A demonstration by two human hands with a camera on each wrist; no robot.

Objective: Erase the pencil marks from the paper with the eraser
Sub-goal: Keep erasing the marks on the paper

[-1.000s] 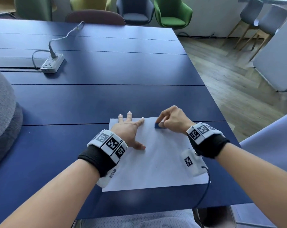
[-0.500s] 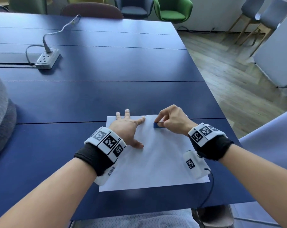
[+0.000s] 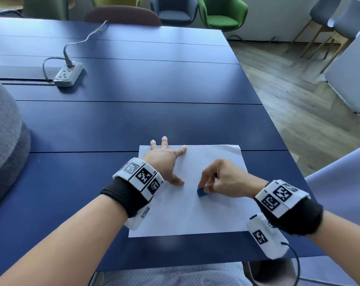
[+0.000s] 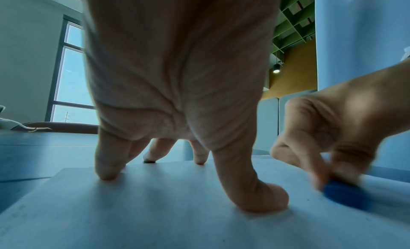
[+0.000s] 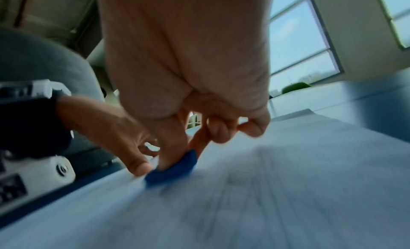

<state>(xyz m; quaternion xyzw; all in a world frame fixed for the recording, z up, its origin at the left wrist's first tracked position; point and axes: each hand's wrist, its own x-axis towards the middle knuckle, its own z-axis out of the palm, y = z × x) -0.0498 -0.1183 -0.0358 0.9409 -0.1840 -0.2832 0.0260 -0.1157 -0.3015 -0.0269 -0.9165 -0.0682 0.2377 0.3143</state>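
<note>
A white sheet of paper lies on the blue table near its front edge. My left hand presses flat on the sheet's far left part, fingers spread and straight. My right hand pinches a small blue eraser between thumb and fingers and holds it against the middle of the paper. The eraser shows blurred in the left wrist view, and the eraser touches the sheet in the right wrist view. Faint grey pencil marks are smeared by blur.
A white power strip with its cable lies at the far left of the table. A grey padded object stands at the left edge. Chairs line the far side; the table's right edge drops to wooden floor.
My right hand has drawn the eraser from the paper's far edge toward me, to the middle of the sheet. The left hand stays pressed on the paper.
</note>
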